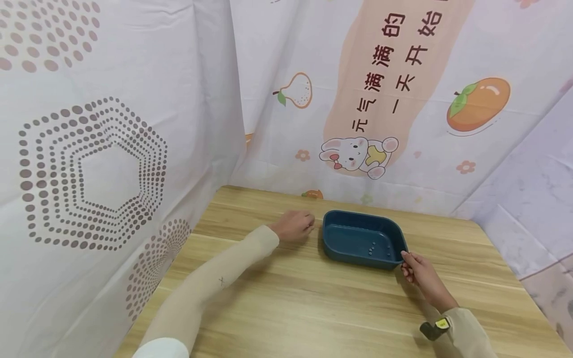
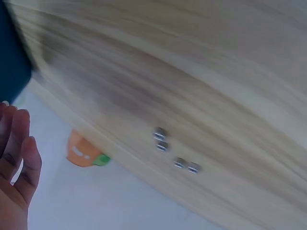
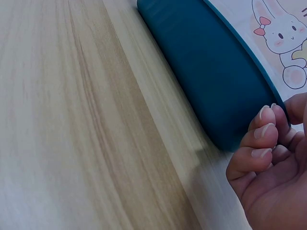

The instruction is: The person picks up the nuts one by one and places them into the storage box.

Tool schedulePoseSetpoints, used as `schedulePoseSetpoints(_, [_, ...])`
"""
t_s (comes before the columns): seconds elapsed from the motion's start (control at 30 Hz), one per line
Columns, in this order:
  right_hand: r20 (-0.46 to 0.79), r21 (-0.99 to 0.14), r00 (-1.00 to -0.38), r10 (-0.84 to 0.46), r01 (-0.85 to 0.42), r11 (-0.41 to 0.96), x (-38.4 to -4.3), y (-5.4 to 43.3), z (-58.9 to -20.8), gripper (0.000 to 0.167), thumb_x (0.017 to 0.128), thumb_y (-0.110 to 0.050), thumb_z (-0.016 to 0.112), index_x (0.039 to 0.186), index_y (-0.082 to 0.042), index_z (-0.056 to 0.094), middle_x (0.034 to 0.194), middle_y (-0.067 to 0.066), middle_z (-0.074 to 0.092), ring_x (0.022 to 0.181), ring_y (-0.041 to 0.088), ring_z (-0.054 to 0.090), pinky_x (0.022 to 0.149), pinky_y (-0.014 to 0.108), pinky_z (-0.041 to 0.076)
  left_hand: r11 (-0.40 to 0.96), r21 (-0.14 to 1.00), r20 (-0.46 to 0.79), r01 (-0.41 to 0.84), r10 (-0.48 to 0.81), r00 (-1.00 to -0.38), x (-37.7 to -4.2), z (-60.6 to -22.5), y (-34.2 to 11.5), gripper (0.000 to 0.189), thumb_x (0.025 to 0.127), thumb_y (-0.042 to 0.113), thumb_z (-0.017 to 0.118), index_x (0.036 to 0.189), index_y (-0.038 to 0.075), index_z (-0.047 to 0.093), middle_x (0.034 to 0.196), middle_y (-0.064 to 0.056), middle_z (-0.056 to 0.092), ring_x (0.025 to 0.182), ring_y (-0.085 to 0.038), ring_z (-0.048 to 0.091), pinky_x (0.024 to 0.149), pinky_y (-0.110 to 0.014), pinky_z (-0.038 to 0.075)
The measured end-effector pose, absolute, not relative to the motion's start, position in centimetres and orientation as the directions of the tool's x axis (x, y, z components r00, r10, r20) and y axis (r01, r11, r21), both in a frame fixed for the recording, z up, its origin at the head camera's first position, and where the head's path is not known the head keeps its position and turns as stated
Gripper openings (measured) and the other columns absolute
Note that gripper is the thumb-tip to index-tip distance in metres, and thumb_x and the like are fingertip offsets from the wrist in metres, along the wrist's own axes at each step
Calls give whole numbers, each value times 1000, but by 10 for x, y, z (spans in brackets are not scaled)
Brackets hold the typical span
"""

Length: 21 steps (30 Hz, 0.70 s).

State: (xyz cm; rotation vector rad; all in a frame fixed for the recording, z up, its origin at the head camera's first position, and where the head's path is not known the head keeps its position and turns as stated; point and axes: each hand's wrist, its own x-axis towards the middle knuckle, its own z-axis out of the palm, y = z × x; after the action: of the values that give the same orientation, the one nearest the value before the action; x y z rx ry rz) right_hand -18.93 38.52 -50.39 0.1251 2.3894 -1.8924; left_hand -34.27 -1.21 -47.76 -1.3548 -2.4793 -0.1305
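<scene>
A dark blue rectangular basin [image 1: 358, 256] stands on the wooden table, several small metal pieces [image 1: 373, 244] lying on its floor. At its near right corner my right hand [image 1: 423, 278] pinches the rim between thumb and fingers, as the right wrist view also shows against the basin's side [image 3: 206, 72]. My left hand [image 1: 293, 226] is just left of the basin, fingers loosely bent and no object visible in them. In the left wrist view the left hand's fingers [image 2: 19, 127] point up near the basin, and several short shiny metal cylinders [image 2: 162, 146] lie on the tabletop.
The light wooden table [image 1: 291, 308] ends at a white printed curtain [image 1: 277, 149] behind it. Another white curtain [image 1: 188, 124] with dotted patterns hangs along the left side. A black device with a yellow label [image 1: 440, 324] sits on the right wrist.
</scene>
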Motion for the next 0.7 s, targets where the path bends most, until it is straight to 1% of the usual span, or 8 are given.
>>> schedulePoseSetpoints(0.13, [-130, -967, -991, 7, 128, 219, -189, 385, -504, 45, 110, -43, 44, 89, -4, 51, 72, -2, 52, 61, 6, 46, 54, 21, 44, 552, -73, 305, 830, 805, -509, -346, -483, -32, 11, 102, 20, 66, 95, 12, 67, 88, 2, 66, 73, -7, 62, 63, -21, 52])
schedulePoseSetpoints(0.23, [-133, -967, -991, 7, 131, 218, -190, 385, -503, 45, 110, -44, 44, 90, -5, 51, 73, -2, 52, 61, 6, 46, 54, 21, 44, 566, -66, 292, 822, 798, -526, -348, -487, -47, 11, 101, 20, 67, 95, 11, 68, 89, 1, 66, 73, -8, 64, 63, -21, 52])
schedulePoseSetpoints(0.5, [-135, -966, -991, 5, 132, 222, -190, 386, -503, 46, 110, -45, 44, 89, -5, 51, 72, -2, 52, 60, 6, 46, 54, 21, 44, 642, -22, 205, 766, 753, -625, -349, -493, -82, 13, 101, 21, 68, 99, 8, 69, 92, -1, 67, 78, -11, 65, 67, -25, 55])
schedulePoseSetpoints(0.57, [-137, -966, -990, 8, 136, 220, -191, 386, -503, 46, 110, -46, 44, 90, -5, 51, 72, -2, 53, 60, 6, 46, 54, 21, 44, 653, -26, 198, 757, 745, -636, -350, -494, -91, 15, 101, 22, 68, 100, 7, 69, 92, -1, 67, 78, -12, 65, 67, -25, 55])
schedulePoseSetpoints(0.7, [-138, -966, -990, 5, 136, 220, -191, 386, -503, 46, 110, -45, 44, 90, -5, 52, 73, -2, 53, 61, 6, 47, 54, 21, 45, 675, 1, 189, 737, 724, -663, -349, -493, -106, 16, 102, 21, 67, 101, 5, 69, 93, -3, 67, 80, -15, 67, 69, -28, 56])
